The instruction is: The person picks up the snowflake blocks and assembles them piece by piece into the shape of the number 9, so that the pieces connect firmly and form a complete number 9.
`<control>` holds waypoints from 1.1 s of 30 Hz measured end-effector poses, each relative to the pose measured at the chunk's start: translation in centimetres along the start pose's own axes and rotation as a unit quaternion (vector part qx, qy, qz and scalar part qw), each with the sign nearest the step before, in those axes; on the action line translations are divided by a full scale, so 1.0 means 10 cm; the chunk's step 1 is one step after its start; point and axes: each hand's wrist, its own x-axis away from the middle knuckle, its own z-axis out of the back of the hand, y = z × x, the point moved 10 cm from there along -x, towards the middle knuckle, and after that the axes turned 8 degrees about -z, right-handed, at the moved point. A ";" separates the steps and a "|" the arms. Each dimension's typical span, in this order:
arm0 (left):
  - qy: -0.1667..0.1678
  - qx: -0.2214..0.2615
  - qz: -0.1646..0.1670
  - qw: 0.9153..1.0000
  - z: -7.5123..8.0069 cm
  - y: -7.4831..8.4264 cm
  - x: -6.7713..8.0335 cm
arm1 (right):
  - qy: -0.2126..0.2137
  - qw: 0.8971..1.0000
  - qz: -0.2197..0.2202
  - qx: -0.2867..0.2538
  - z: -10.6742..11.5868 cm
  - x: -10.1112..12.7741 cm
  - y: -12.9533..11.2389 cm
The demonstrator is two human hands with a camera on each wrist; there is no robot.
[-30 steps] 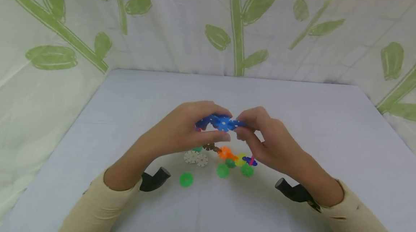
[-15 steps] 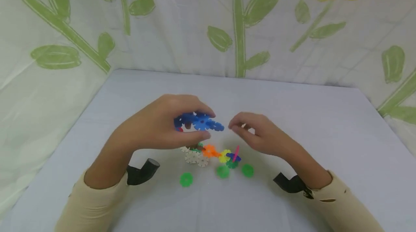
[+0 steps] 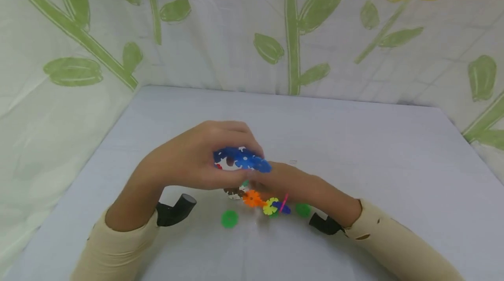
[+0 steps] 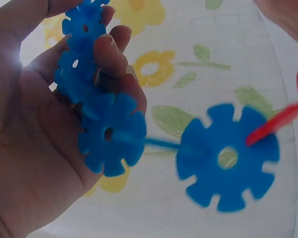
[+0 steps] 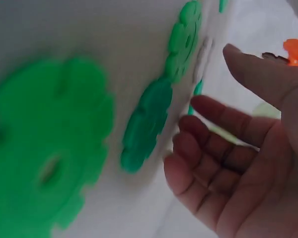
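We can read no letters, numbers, brands or signs in any view. On the smooth, pale tabletop, just beside the bare right hand, sits one tiny faint grey mark, too small for us to read.

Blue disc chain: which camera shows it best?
Left wrist: the blue disc chain appears large, its notches and holes visible. The head view shows it small, partly covered by the left hand; the right wrist view shows none.
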 end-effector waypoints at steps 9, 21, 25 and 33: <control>0.001 -0.028 0.006 1.000 -0.01 -0.04 0.00 | -0.025 0.996 -0.083 -0.022 -0.10 -0.15 -0.02; 0.011 -0.041 0.016 0.999 0.02 -0.07 0.00 | 0.046 0.996 -0.032 -0.070 0.28 0.22 0.06; 0.019 -0.046 0.025 0.998 0.03 -0.09 0.00 | 0.107 0.988 0.019 -0.109 0.56 0.42 -0.01; 0.053 -0.041 0.016 0.998 0.06 -0.11 -0.03 | 0.192 0.944 0.110 -0.243 0.97 0.77 -0.15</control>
